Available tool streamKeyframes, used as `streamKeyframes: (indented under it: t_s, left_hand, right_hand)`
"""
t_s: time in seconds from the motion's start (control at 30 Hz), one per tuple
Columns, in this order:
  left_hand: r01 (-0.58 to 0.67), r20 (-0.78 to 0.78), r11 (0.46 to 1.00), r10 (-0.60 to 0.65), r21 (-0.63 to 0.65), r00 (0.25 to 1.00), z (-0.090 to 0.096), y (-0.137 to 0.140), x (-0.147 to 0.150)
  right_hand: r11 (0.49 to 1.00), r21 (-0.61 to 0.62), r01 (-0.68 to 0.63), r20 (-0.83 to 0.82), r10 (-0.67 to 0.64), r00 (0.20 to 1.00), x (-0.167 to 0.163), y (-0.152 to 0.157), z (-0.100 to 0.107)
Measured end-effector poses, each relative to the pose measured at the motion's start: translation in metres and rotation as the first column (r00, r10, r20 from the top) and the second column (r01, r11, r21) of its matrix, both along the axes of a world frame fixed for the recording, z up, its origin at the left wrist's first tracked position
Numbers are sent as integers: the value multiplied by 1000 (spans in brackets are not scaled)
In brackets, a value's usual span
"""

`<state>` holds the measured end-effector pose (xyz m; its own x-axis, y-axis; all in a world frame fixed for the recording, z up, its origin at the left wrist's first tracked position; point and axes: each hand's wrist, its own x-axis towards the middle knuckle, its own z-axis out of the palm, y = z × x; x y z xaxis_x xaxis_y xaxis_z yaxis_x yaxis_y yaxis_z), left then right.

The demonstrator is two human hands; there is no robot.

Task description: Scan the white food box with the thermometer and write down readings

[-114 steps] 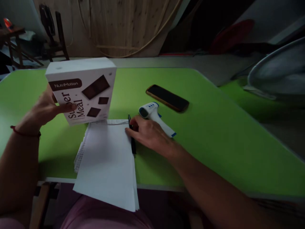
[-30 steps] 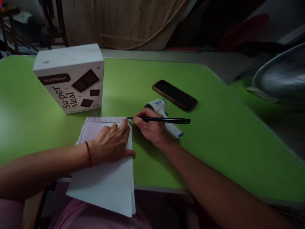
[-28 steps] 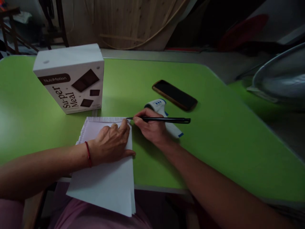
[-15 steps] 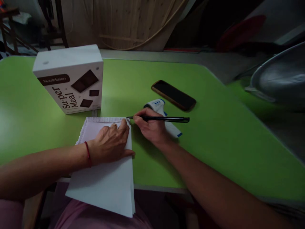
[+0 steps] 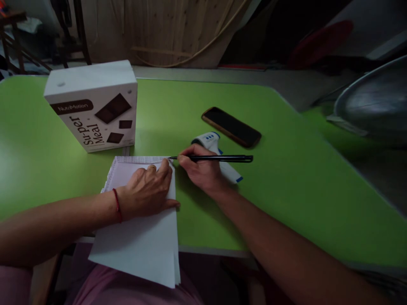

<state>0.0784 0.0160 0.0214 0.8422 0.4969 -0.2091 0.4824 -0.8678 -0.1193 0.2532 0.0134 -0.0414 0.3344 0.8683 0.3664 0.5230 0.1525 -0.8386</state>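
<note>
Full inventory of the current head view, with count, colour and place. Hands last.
Pen: 1, black, in the right hand
Paper stack: 1, white, under the left hand, overhanging the near table edge
Box: 1, white with brown print, standing beyond the paper
Thermometer: 1, white and blue, partly hidden behind the right hand
Phone: 1, black with brown edge, beyond the thermometer
Table: 1, green, under these things
Wooden panel: 1, brown, background
Chair: 1, dark, back left
Round-rimmed object: 1, grey, far right, unclear
Bracelet: 1, red, left wrist
Ring: 1, gold-coloured, left hand
Left hand: 1, bare, on the paper
Right hand: 1, bare, gripping the pen
</note>
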Motion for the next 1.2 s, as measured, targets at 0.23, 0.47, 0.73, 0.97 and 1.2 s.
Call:
streamKeyframes:
  t_s: [0.23, 0.47, 0.73, 0.97, 1.2]
  left_hand:
    - [-2, -16, 1000, 1, -14, 1000, 2, 0, 1]
    - [-7, -13, 1000, 7, -15, 1000, 2, 0, 1]
    - [-4, -17, 1000, 4, -7, 1000, 1, 0, 0]
    - [-5, -24, 1000, 5, -2, 1000, 0, 0, 0]
    - [7, -22, 1000, -7, 22, 1000, -1, 0, 1]
  right_hand:
    - [1000, 22, 16, -9, -15, 1000, 0, 1, -1]
    - [999, 32, 14, -7, -14, 1000, 0, 1, -1]
    - [998, 56, 14, 46, -17, 999, 1, 2, -3]
    - [998, 65, 17, 46, -20, 999, 2, 1, -4]
    - [997, 64, 41, 25, -43, 999, 3, 1, -4]
